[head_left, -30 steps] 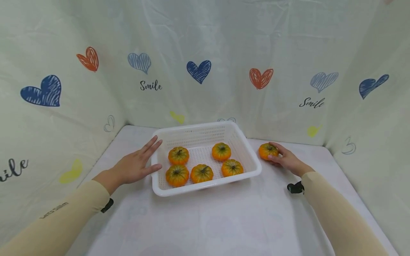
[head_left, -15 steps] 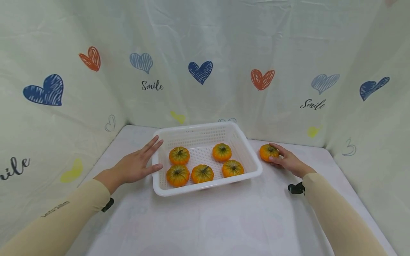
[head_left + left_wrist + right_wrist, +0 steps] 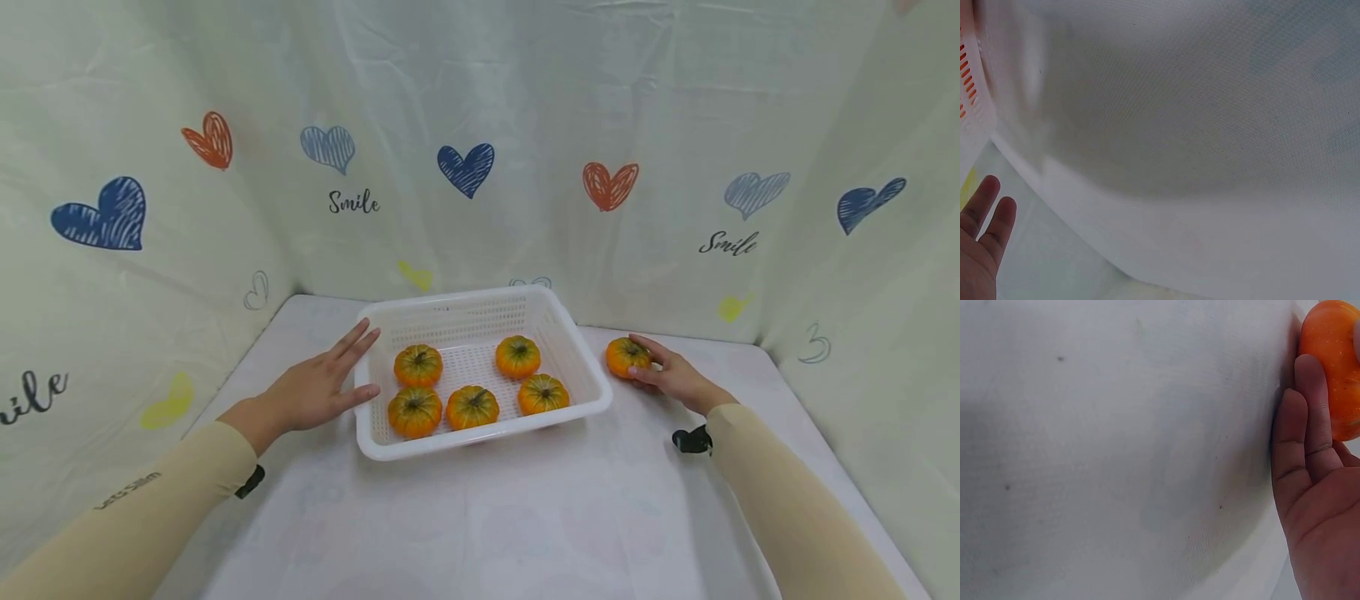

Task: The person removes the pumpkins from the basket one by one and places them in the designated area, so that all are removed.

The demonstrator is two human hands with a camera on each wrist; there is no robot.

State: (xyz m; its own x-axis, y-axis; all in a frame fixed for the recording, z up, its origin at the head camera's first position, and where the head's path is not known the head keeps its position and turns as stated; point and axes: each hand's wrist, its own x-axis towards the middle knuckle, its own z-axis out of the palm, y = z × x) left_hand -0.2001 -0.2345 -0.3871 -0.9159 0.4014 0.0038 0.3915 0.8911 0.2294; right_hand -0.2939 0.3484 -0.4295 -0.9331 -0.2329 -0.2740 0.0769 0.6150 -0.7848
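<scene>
In the head view, my right hand (image 3: pixel 678 380) holds a small orange-and-green pumpkin (image 3: pixel 624 357), thumb on its near side and fingers behind. That pumpkin sits on the table right of a white plastic basket (image 3: pixel 480 437). The right wrist view shows the same pumpkin (image 3: pixel 1335 356) beside my fingers (image 3: pixel 1311 419), partly cut off by the frame edge. My left hand (image 3: pixel 318 387) is spread with straight fingers at the basket's left rim; contact is hard to tell. Several similar pumpkins (image 3: pixel 472 407) lie inside the basket.
A white cloth covers the table (image 3: pixel 465 525). Behind it and at both sides hangs a pale curtain (image 3: pixel 540 100) printed with hearts and words. The basket stands near the table's back edge, and its perforated wall (image 3: pixel 969 81) shows in the left wrist view.
</scene>
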